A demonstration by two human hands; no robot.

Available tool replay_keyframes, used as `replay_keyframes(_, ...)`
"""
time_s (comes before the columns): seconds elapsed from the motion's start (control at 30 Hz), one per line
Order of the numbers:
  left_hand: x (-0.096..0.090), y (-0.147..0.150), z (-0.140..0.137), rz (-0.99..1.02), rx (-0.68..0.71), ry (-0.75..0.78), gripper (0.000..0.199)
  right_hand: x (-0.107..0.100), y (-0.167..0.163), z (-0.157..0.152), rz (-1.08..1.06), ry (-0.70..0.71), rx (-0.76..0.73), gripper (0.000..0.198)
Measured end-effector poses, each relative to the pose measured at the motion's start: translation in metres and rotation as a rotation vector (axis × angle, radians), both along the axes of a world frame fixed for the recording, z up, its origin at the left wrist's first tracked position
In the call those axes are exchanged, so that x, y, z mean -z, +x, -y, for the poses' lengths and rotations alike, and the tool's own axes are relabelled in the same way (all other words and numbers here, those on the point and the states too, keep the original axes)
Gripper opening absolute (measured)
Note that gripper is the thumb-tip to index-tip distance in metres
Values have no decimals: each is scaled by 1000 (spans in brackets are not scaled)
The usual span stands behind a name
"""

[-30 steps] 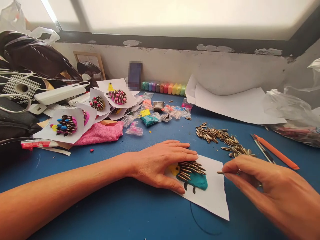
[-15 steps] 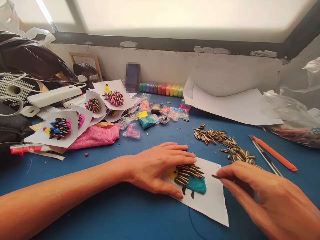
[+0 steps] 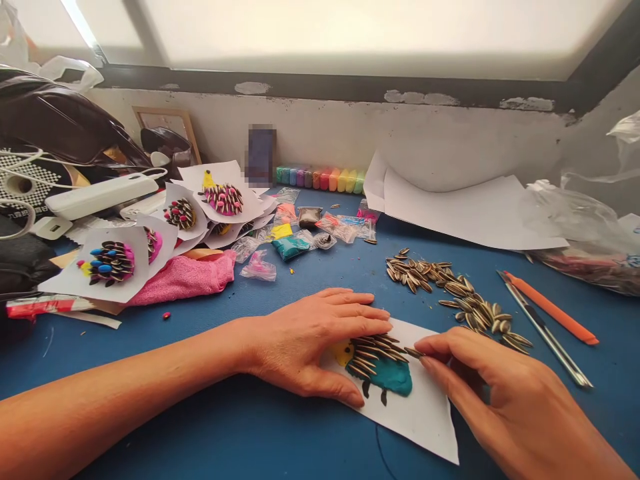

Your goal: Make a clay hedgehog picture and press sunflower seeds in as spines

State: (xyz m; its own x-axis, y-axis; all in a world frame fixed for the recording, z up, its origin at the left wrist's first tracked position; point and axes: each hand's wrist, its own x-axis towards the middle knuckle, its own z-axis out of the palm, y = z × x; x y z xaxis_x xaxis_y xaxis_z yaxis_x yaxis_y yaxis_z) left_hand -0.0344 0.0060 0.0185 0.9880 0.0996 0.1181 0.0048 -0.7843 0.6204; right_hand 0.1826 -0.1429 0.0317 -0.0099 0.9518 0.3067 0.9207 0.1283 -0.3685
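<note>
A sheet of white paper [image 3: 425,417] lies on the blue table, bearing a hedgehog figure [image 3: 393,377] of teal clay with a yellow head and dark feet. Striped sunflower seeds stick out of its upper body like spines. My left hand [image 3: 320,347] rests flat with its fingers spread over the paper's left part, partly covering the yellow head. Between thumb and forefinger, my right hand [image 3: 493,387] pinches a single sunflower seed [image 3: 414,353] at the right end of the seed rows; whether it touches the clay I cannot tell.
Loose sunflower seeds [image 3: 457,290] lie beyond my right hand, beside a pen [image 3: 547,333] and an orange stick-like tool [image 3: 553,307]. Farther back are clay packets [image 3: 290,247], a row of coloured clay [image 3: 320,179] and curved white paper [image 3: 460,207]. Finished hedgehog figures [image 3: 113,261] sit at left near a pink cloth [image 3: 185,279].
My right hand has moved left with the seed, bringing it from over the bare paper to the edge of the hedgehog's spines. My left hand stays on the paper.
</note>
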Motion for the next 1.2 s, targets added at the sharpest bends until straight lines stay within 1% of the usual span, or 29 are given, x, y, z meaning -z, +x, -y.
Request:
replay_keyframes(0.13, -1, 0, 0, 11, 0, -5, 79, 5, 1, 0, -39, -94, -9, 16)
replay_keyframes(0.23, 0, 0, 0, 6, -6, -14, 80, 6, 0, 0, -41, -110, -6, 17)
replay_keyframes(0.37, 1, -1, 0, 2, -2, 3, 78, 5, -2, 1, -21, -86, -10, 15)
replay_keyframes(0.67, 0, 0, 1, -7, -3, 16, 73, -8, 3, 4, 34, 21, -41, 15)
replay_keyframes(0.87, 1, 0, 1, 3, -3, 25, 74, -2, -3, 5, 54, 46, -52, 15)
replay_keyframes(1.07, 1, -1, 0, -2, -3, 14, 74, 3, -4, 4, 84, -6, -67, 7)
replay_keyframes(1.2, 0, -1, 0, -19, 3, 18, 74, 4, -6, 5, 118, 9, -74, 7)
